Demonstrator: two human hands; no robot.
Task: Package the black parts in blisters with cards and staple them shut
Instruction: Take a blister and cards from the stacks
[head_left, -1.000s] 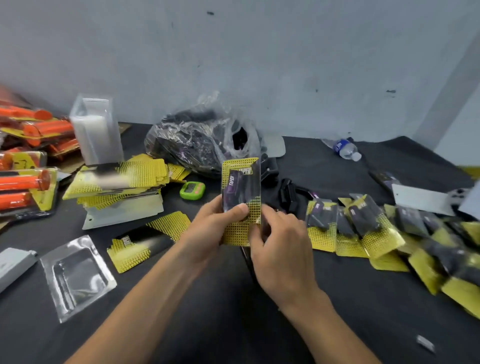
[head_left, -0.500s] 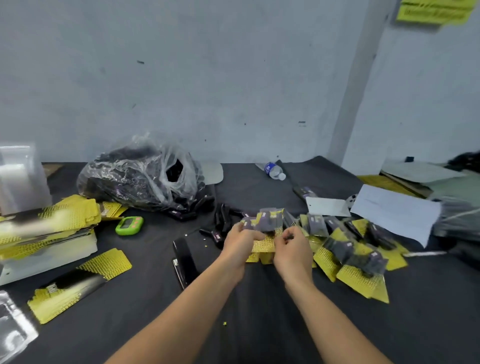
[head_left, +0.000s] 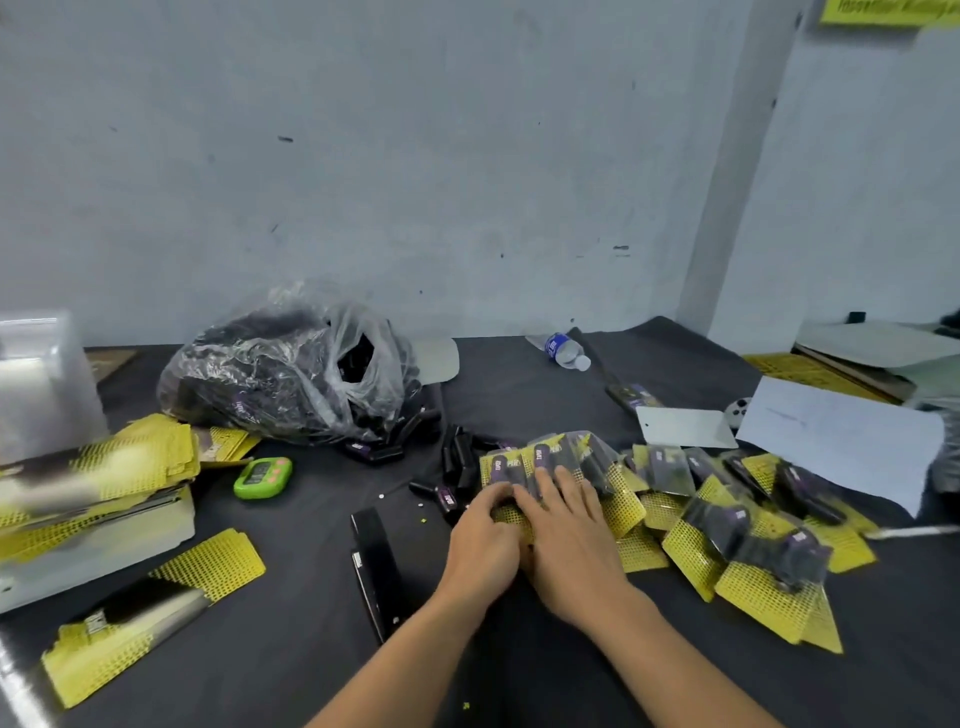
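Dark-clothed desk (head_left: 519, 384) against a grey wall (head_left: 415, 156), corner at 1 o'clock.
A clear plastic bag (head_left: 374, 338) of black parts (head_left: 249, 374) sits at 10 o'clock from the hands, and finished packs (head_left: 727, 535) spread toward 3 o'clock. The right hand (head_left: 571, 551) lays straight fingers flat on a blister pack (head_left: 550, 457). The left hand (head_left: 483, 551) bends its fingers at the pack's edge, grip unclear.

Left of the stapler (head_left: 376, 566), a lone card (head_left: 150, 613); farther left, a stack of cards (head_left: 98, 467). Behind and left, a timer (head_left: 262, 477), then a bag of parts (head_left: 280, 374). Just behind, loose parts (head_left: 457, 462). Right, a spread of finished packs (head_left: 727, 525); far behind those, a bottle (head_left: 566, 352).
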